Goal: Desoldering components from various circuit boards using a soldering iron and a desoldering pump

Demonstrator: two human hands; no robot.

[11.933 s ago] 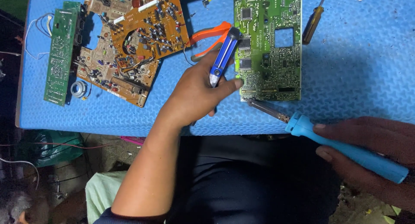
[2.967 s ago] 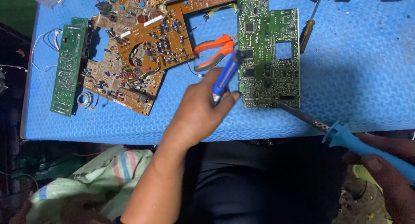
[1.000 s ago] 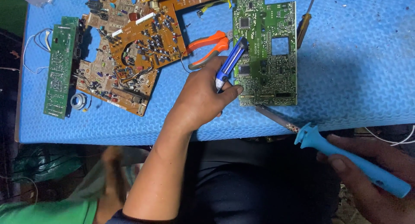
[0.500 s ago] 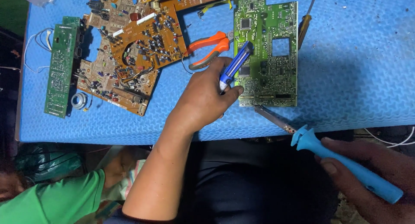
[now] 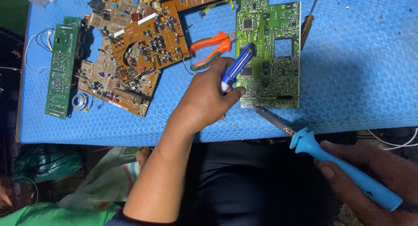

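In the head view, a blue-and-white pen-shaped tool (image 5: 237,67) is gripped in the closed fingers of the left hand (image 5: 204,99), its upper end lying over the left edge of a green circuit board (image 5: 272,73) on the blue desk (image 5: 357,78). A blue-handled soldering iron (image 5: 339,169) is clasped by the right hand (image 5: 374,173), its metal tip just beside the board's lower edge.

**Blue foam mat crowded with boards**

A blue textured mat (image 5: 357,78) carries a green circuit board (image 5: 272,56) near its front edge, brown boards (image 5: 135,47) toward the back left corner, a narrow green board (image 5: 61,73) along the left edge, orange-handled pliers (image 5: 211,47) and a screwdriver (image 5: 308,23).
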